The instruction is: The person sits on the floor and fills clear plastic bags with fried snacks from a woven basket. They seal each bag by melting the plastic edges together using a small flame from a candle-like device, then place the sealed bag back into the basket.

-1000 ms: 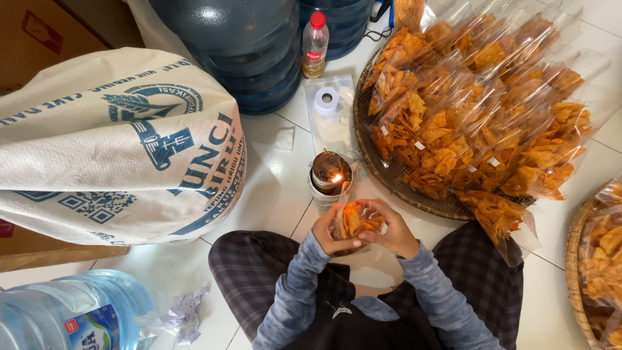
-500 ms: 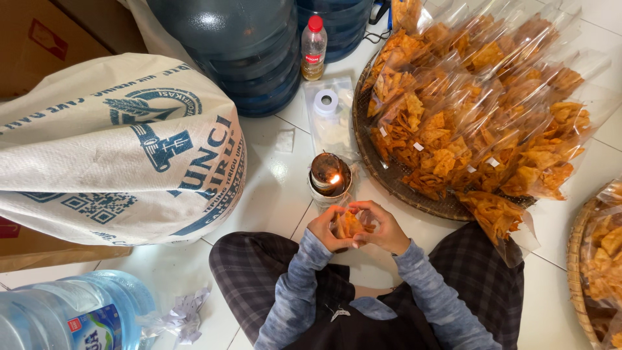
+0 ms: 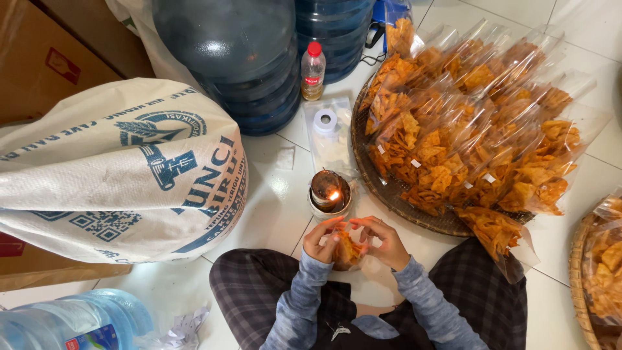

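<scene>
Two hands meet over my lap: my left hand [image 3: 322,240] and right hand [image 3: 383,241] both have fingers curled closed around a small clear packet of orange chips [image 3: 347,249], pinching its top edge. The packet sits just on the near side of the lit candle in its jar [image 3: 329,192], close to the flame but apart from it. Beyond and to the right of the candle lies a woven tray [image 3: 389,194] heaped with filled chip bags [image 3: 473,129]. Just beyond the candle I note a tape roll [image 3: 325,120] and a small red-capped bottle [image 3: 313,70]. Left of the candle rests a large printed sack [image 3: 116,175]; farther back stand blue water jugs [image 3: 233,58].
</scene>
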